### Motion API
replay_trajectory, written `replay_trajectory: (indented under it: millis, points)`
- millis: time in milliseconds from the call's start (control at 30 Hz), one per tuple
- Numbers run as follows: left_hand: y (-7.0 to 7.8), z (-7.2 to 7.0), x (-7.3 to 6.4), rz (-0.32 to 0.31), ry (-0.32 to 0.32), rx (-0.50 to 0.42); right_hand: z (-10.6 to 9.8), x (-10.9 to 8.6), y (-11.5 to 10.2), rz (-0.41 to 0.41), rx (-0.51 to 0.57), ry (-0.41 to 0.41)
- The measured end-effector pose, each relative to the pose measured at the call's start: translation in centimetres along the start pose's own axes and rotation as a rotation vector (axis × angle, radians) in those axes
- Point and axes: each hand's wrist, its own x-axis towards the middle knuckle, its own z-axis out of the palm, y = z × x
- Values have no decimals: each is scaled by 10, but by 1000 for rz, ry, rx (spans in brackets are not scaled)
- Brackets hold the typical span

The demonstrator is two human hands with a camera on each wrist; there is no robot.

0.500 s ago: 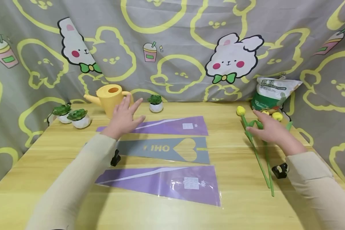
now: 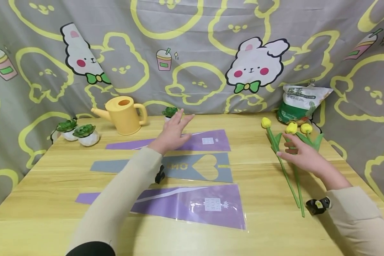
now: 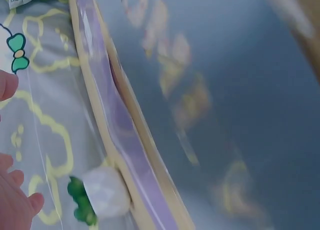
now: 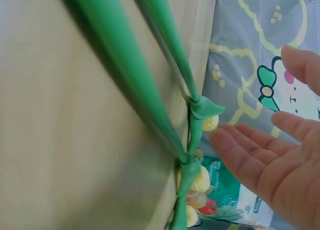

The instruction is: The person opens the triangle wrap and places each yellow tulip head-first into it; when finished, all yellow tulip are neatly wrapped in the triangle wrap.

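My left hand (image 2: 172,134) hovers with spread fingers over the back purple flower sleeve (image 2: 216,142) and holds nothing. Nearer to me lie a grey-blue sleeve (image 2: 179,172) with a heart-shaped window and another purple sleeve (image 2: 176,202), all three flat. On the right, my right hand (image 2: 305,156) is above the artificial yellow tulips (image 2: 288,177), its palm facing inward. In the right wrist view its fingers (image 4: 245,155) are extended and grip nothing, beside the tulips' green stems (image 4: 120,55). Part of the left hand (image 3: 15,195) shows at the left wrist view's edge.
A yellow watering can (image 2: 123,117) stands at the back left, near two potted succulents (image 2: 87,137). A third succulent (image 2: 169,112) is partly behind my left hand. At the back right stands a white-and-green bag (image 2: 299,106) against the patterned curtain (image 2: 198,46).
My left hand has moved right, from in front of the watering can to over the back purple sleeve. My right hand has shifted slightly right and nearer to me, uncovering the tulip heads.
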Motion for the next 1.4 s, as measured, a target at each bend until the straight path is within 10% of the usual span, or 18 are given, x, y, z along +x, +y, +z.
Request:
replay_trajectory:
  millis: [400, 967, 1400]
  points:
    - [22, 19, 30, 29, -123, -116, 3, 5, 22, 28, 322, -27]
    - [21, 48, 45, -81, -231, -256, 16, 11, 32, 71, 120, -12]
    - [11, 58, 38, -165, -252, -394, 22, 14, 25, 106, 223, -89]
